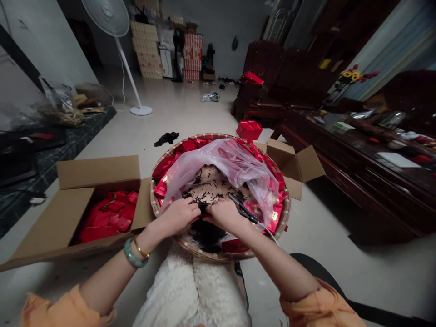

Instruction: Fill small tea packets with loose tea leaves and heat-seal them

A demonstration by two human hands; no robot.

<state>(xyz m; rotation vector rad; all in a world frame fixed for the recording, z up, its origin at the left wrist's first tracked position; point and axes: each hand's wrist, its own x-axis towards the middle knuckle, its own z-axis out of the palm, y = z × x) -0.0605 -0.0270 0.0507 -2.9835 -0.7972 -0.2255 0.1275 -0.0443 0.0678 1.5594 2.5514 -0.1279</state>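
A round woven basket [284,218] rests in front of me, lined with red foil packets [274,218]. Over them spreads a clear plastic bag [231,152] with loose dark tea-like leaves [204,184] on a pale surface. My left hand [182,215] and my right hand [223,213] meet above the leaves, fingers pinched together. Something dark lies between their fingertips; what it is stays hidden. Just beside my right hand lies a black clamp-shaped tool with a cord [243,210], like a hair straightener. A black heap [206,234] fills the near side of the basket below my hands.
To the left, an open cardboard box [98,172] holds many red packets [111,211]. Another open box [303,165] stands right of the basket, near a red box [249,130] and a dark wooden table [327,154]. A white standing fan [127,72] is farther back.
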